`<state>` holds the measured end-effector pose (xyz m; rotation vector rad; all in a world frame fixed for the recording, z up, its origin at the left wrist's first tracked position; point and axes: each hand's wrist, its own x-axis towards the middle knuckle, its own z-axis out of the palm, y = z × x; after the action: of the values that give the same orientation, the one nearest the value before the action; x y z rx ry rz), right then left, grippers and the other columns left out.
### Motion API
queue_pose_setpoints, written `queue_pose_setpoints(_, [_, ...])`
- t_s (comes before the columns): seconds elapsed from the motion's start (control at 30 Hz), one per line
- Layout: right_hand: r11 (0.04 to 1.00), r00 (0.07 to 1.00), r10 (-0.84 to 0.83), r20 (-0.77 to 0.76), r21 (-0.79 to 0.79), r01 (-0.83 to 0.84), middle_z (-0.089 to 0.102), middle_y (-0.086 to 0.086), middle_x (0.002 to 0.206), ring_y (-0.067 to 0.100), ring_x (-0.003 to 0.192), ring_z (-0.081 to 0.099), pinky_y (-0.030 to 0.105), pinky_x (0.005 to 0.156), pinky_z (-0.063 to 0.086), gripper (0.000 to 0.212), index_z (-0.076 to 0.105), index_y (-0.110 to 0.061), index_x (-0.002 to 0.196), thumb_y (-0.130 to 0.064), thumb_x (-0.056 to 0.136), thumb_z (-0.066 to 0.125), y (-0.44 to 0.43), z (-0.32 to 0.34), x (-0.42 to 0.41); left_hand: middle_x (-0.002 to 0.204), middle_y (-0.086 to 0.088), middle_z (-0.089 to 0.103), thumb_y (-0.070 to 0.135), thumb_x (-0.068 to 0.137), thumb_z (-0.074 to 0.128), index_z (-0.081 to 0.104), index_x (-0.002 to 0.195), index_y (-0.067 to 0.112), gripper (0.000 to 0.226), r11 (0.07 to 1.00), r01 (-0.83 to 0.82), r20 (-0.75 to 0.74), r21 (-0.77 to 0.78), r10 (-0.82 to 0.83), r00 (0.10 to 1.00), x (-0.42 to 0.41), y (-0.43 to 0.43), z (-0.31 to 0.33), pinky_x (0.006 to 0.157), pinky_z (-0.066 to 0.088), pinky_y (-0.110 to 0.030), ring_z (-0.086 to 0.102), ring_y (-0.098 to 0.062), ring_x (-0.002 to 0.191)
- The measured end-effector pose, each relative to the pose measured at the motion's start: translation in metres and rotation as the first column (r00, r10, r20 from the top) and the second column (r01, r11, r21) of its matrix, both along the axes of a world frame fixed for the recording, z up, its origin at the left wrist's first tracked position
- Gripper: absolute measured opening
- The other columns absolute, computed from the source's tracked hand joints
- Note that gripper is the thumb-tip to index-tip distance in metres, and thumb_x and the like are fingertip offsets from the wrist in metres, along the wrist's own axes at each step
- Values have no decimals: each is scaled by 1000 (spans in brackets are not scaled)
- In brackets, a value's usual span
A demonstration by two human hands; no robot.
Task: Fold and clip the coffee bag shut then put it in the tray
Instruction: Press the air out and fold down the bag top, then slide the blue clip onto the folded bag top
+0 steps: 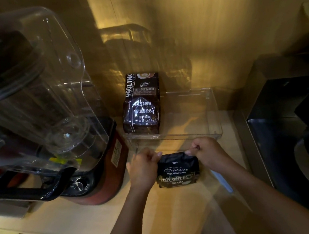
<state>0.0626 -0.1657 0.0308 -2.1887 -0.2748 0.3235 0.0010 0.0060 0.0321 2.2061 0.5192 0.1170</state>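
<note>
Low in the centre of the frame, left hand (144,163) and right hand (205,149) pinch shut the crinkled top of a glossy black coffee bag (177,169) before the clear plastic tray (213,109).

Both forearms reach forward from the near edge, converging. The left hand (144,163) and right hand (205,150) sit level, a little apart, knuckles up, each with thumb and fingers pinched closed.

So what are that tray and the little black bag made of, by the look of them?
The tray looks like clear hard plastic: you see the counter through its walls, and its rims catch bright glints. The small coffee bag, pinched at its top by the left hand and right hand, seems a matte black film, perhaps foil-lined; it creases softly.
</note>
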Motion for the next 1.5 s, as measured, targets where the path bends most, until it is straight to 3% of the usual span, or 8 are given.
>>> queue_pose_setpoints(0.13, [999, 1000, 20, 23, 46, -21, 56, -5, 65, 11, 66, 52, 28, 57, 39, 34, 49, -29, 52, -15, 78, 66, 4, -3, 1, 94, 11, 64, 36, 82, 58, 60, 84, 29, 8, 876, 295, 71, 382, -346, 935, 7, -24, 10, 71, 11, -29, 44, -13, 99])
queue_pose_setpoints(0.43, [909, 991, -81, -104, 401, 117, 62, -15, 48, -6, 48, 52, 7, 49, 40, 32, 60, -24, 47, -5, 70, 71, -14, -12, -3, 83, 3, 66, 25, 85, 57, 63, 76, 19, 12, 882, 362, 171, 302, -424, 889, 22, -43, 2, 68, 12, -28, 54, -14, 86])
queue_pose_setpoints(0.53, [873, 964, -216, -154, 412, 261, 51, -7, 50, 4, 49, 47, 16, 50, 40, 29, 53, -20, 49, -18, 71, 72, -23, -25, -8, 81, 6, 57, 17, 87, 53, 57, 77, 18, 12, 904, 338, 168, 263, -387, 906, 23, -42, -5, 70, 14, -27, 48, -13, 84])
queue_pose_setpoints(0.7, [933, 933, -359, -7, -13, 359, 63, 8, 80, 27, 80, 59, 39, 71, 47, 8, 60, -15, 72, -19, 78, 64, -42, -63, -14, 81, 5, 54, 15, 90, 50, 55, 79, 17, 13, 918, 326, 158, 227, -365, 917, 25, -40, -9, 72, 14, -26, 38, -8, 81])
queue_pose_setpoints(0.8, [904, 972, -225, 66, -359, 234, 59, 8, 100, 25, 95, 52, 35, 80, 44, 29, 58, -13, 99, -31, 77, 65, -50, -82, -17, 81, 6, 53, 14, 90, 49, 55, 80, 17, 12, 917, 346, 140, 198, -376, 916, 26, -43, -9, 71, 15, -25, 33, 3, 77])
queue_pose_setpoints(1.0, [830, 992, -113, 52, -544, 123, 54, 7, 108, 20, 98, 49, 33, 83, 43, 22, 52, -14, 102, -24, 83, 57, -58, -103, -24, 84, 2, 50, -3, 85, 48, 53, 77, 27, 32, 912, 355, 147, 205, -388, 910, 25, -43, -5, 73, 16, -24, 40, -13, 88])
queue_pose_setpoints(1.17, [965, 978, -200, -54, -182, 187, 60, 7, 91, 23, 81, 58, 44, 72, 52, 3, 52, -17, 88, -14, 87, 52, -64, -91, -22, 84, 1, 36, -3, 84, 49, 71, 85, 24, 35, 867, 399, 64, 300, -435, 898, 28, -41, -1, 64, 11, -26, 31, -17, 90])
queue_pose_setpoints(1.5, [979, 994, -108, 35, 177, 100, 55, -7, 76, 0, 64, 52, 15, 52, 43, 19, 53, -33, 81, -15, 87, 54, -73, -56, -21, 87, 7, 32, 28, 86, 57, 67, 97, 31, 16, 890, 399, 15, 221, -413, 911, 44, -33, 2, 64, 11, -28, 22, -12, 89])
